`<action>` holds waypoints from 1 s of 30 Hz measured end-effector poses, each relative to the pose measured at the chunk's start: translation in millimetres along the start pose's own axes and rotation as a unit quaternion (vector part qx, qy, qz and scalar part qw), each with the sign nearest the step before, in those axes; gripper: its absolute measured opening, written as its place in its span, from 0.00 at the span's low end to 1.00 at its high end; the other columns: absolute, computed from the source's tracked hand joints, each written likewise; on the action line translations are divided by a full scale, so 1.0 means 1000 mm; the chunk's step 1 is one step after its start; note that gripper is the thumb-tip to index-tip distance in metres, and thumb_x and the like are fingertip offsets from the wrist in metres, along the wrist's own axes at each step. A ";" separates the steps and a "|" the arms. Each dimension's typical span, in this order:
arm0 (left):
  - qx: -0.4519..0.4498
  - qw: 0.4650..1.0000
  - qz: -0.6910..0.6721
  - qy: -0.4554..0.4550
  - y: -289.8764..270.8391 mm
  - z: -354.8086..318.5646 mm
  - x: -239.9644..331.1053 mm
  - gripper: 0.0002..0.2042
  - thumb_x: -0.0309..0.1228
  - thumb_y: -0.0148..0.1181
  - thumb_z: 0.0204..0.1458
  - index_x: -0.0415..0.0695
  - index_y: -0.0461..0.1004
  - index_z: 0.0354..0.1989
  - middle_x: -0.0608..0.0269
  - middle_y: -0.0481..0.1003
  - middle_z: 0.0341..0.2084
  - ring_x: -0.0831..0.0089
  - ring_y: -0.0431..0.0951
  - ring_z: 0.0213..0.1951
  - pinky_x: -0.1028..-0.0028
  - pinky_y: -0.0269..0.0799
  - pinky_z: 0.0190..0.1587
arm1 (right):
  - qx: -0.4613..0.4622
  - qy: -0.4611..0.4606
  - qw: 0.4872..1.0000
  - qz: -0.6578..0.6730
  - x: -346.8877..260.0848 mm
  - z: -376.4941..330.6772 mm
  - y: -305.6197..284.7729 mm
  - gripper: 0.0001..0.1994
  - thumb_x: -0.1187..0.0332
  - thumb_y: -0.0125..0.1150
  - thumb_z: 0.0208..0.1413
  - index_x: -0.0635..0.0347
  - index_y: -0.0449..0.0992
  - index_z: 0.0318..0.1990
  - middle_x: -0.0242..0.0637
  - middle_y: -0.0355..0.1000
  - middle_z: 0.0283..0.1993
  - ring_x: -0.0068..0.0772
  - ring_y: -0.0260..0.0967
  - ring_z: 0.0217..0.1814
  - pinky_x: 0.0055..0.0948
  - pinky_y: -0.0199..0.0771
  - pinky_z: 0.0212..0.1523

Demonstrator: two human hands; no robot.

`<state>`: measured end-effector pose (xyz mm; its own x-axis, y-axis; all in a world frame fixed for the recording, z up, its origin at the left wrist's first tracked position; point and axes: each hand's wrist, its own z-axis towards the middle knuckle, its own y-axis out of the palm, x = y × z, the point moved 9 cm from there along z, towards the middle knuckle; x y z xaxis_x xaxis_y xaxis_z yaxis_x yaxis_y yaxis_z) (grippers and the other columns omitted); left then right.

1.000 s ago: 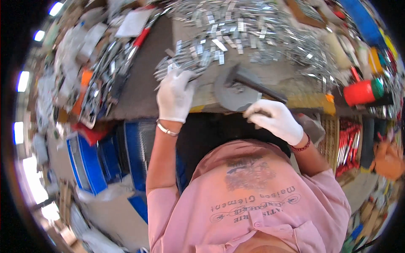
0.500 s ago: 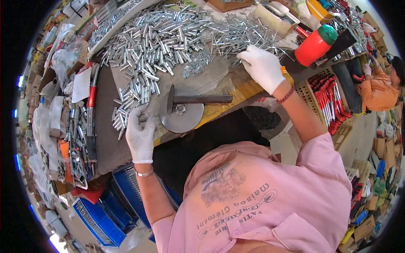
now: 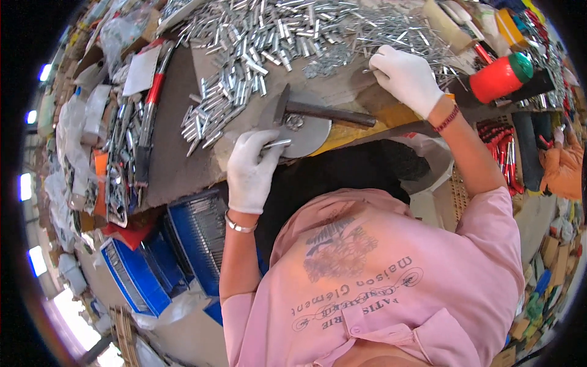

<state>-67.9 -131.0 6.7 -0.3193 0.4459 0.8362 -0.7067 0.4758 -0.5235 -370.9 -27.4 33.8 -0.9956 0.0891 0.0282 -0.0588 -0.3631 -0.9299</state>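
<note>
Blue bins (image 3: 183, 244) sat under the bench edge at the left. The gloved left hand (image 3: 252, 168) pinched a small metal pin (image 3: 276, 144) between its fingertips, holding it over the round steel plate (image 3: 306, 134). A hammer (image 3: 318, 111) lay across that plate, free of both hands. Silver tubes (image 3: 244, 55) were heaped behind it. Further right, the gloved right hand (image 3: 405, 76) closed its fingers on thin pins (image 3: 391, 30) in the pile. A red bottle (image 3: 498, 76) with a green cap lay beyond.

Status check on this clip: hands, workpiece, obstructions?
Left hand pinching a metal tube by the round plate. Right hand picking in the pin pile. Hammer lies on plate.
</note>
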 end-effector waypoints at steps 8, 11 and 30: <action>0.024 0.980 0.131 0.145 0.000 0.002 0.030 0.07 0.26 0.73 0.48 0.46 0.85 0.36 0.59 0.78 0.31 0.58 0.79 0.37 0.63 0.75 0.41 | -0.012 -0.084 0.962 0.259 -0.145 -0.005 -0.016 0.03 0.70 0.65 0.57 0.53 0.82 0.38 0.36 0.71 0.35 0.44 0.76 0.39 0.38 0.78 0.38; 0.023 0.978 0.139 0.151 0.000 0.003 0.027 0.07 0.26 0.73 0.48 0.45 0.85 0.36 0.58 0.78 0.32 0.58 0.79 0.37 0.63 0.75 0.41 | -0.031 -0.065 0.964 0.255 -0.152 -0.005 -0.002 0.02 0.70 0.65 0.57 0.53 0.81 0.37 0.36 0.71 0.36 0.44 0.76 0.39 0.39 0.79 0.38; 0.017 0.991 0.052 0.119 0.004 0.005 0.008 0.08 0.22 0.74 0.45 0.44 0.85 0.34 0.57 0.78 0.32 0.58 0.80 0.37 0.64 0.75 0.40 | 0.011 -0.133 0.963 0.234 -0.163 0.006 -0.005 0.04 0.71 0.59 0.54 0.53 0.79 0.36 0.36 0.70 0.37 0.42 0.76 0.41 0.40 0.78 0.39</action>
<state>-77.1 -129.4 12.0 -0.2364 0.6589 0.7141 -0.7003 0.3940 -0.5953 -208.6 -45.5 35.7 -0.8965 -0.3292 -0.2965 0.4026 -0.3259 -0.8554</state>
